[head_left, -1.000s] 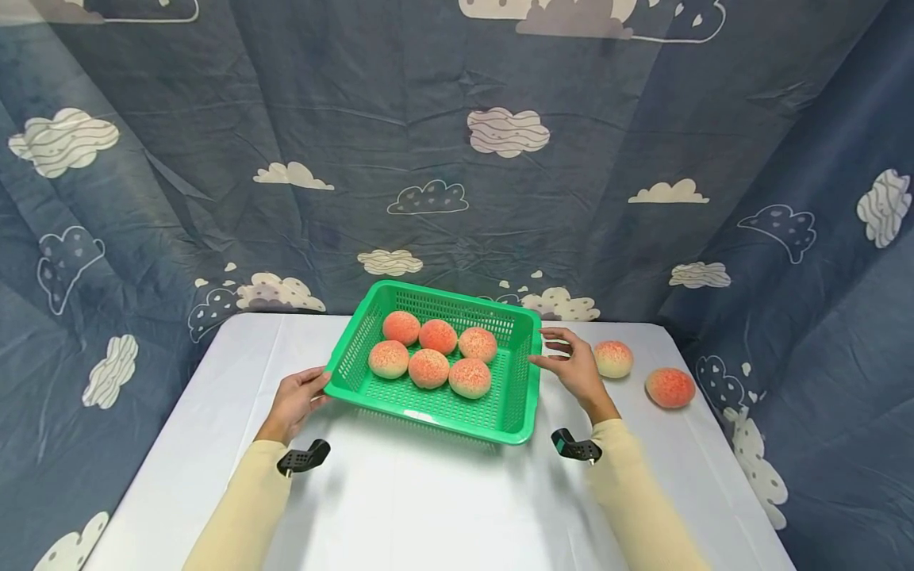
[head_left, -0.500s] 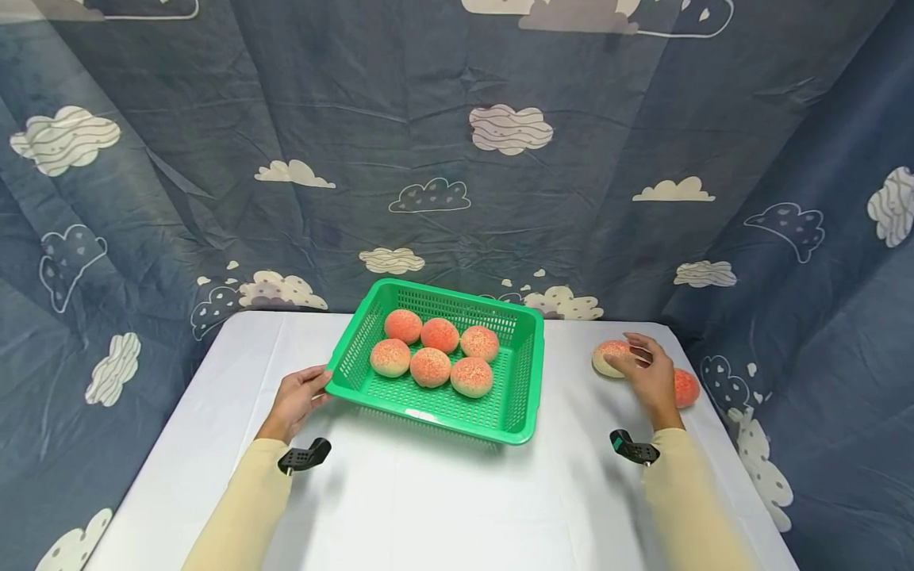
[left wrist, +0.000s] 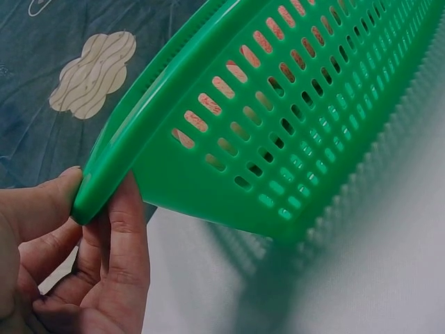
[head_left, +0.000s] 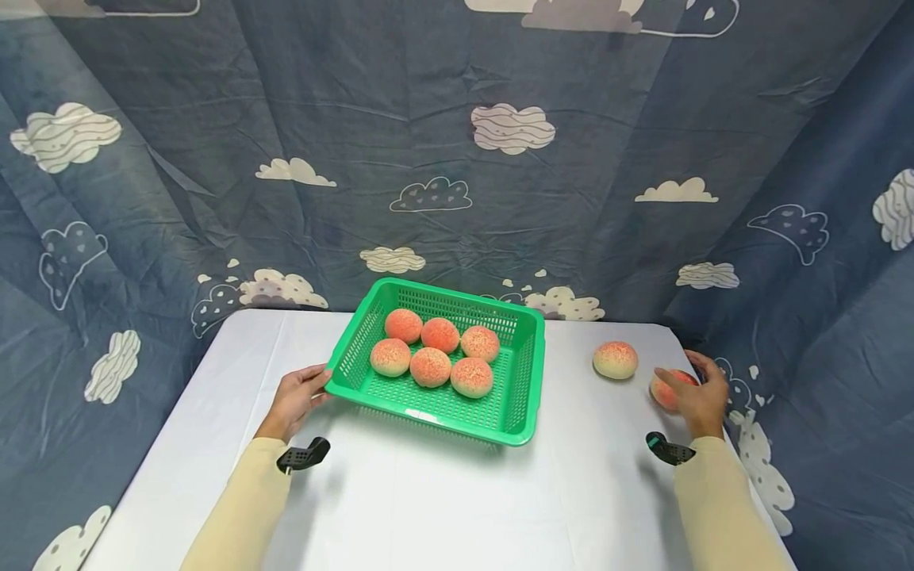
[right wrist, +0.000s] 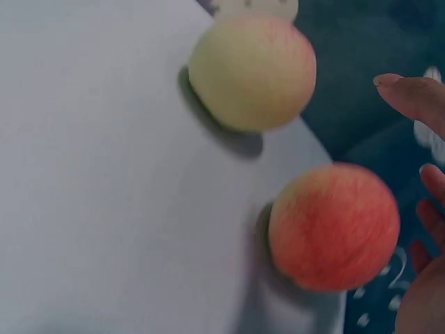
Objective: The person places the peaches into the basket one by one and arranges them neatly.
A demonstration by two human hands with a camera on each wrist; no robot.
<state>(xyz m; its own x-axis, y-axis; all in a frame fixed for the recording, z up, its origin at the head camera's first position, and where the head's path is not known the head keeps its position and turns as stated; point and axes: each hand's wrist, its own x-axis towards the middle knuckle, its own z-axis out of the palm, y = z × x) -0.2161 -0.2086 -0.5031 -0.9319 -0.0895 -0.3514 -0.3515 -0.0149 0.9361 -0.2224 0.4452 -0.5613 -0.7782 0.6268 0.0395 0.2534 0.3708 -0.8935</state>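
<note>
My left hand (head_left: 293, 402) pinches the near left corner of a green plastic basket (head_left: 534, 381). The left wrist view shows the thumb on the outside of its rim (left wrist: 115, 163) and fingers curled beneath. Several peaches (head_left: 430, 367) lie in two rows inside the basket. At the table's right edge, my right hand (head_left: 703, 400) is at a redder peach (head_left: 664, 393), thumb and fingers spread around it. In the right wrist view the fingers (right wrist: 417, 101) stand apart from this red peach (right wrist: 334, 228). A paler peach (head_left: 616, 360) lies to its left.
A white cloth covers the table (head_left: 428, 507). Behind it and at both sides hangs a dark blue curtain (head_left: 328, 103) with cloud prints, close to the table's edges. A black wrist camera (head_left: 305, 455) sticks out from each sleeve.
My right hand has moved right from beside the basket, past the paler peach, to the redder peach at the edge. The left hand and basket stay put.
</note>
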